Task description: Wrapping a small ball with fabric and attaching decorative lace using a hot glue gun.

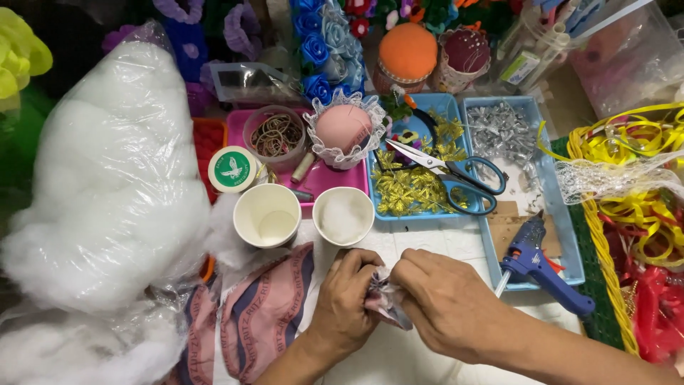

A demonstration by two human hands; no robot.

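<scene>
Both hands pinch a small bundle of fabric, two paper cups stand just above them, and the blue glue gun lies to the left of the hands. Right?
Not quite. The head view shows the blue glue gun lying to the right of the hands, by the tray; the rest holds.

Two bare forearms come in from the bottom edge of the frame, one from the lower middle and one from the lower right corner. No sleeve, cuff or glove covers either of them as far as the frame shows. The left hand (347,303), in the lower middle, wears no ring, and its wrist has no watch or band. The right hand (445,303), just to the right of it, is likewise free of rings, and its wrist is bare too. The fingernails that show are short and unpainted. Veins and tendons stand out along the back of the right hand and up its forearm.
</scene>
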